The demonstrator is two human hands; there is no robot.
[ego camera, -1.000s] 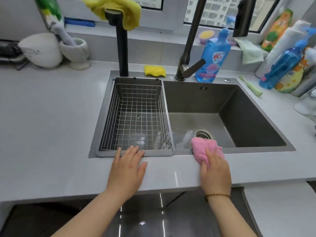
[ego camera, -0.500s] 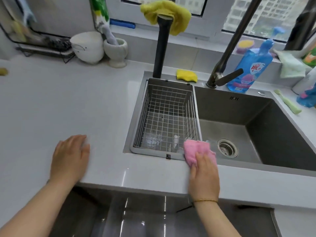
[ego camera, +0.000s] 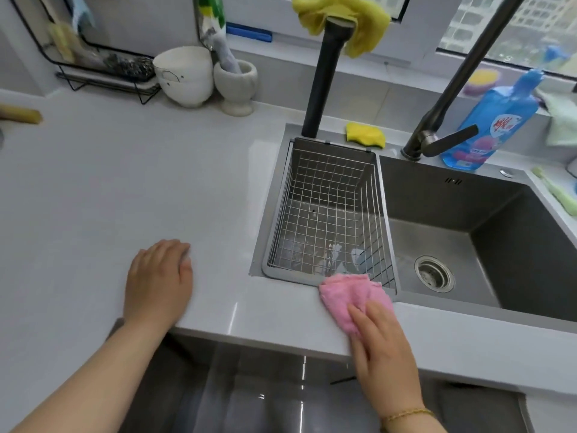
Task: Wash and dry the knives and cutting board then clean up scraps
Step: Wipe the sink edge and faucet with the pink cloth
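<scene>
Now the right hand [ego camera: 384, 348] presses a pink cloth [ego camera: 349, 296] on the counter [ego camera: 125, 189] by the sink's [ego camera: 515, 220] near rim (fingers straight); the left hand [ego camera: 159, 282] lies flat, empty.

Two bare hands in view: left hand [ego camera: 157, 284] at lower left of frame, right hand [ego camera: 382, 348] at lower right; both forearms bare down to the bottom edge. Right wrist carries a thin gold-coloured bracelet [ego camera: 406, 414] of fine links, sitting close against the wrist at bottom right.
</scene>
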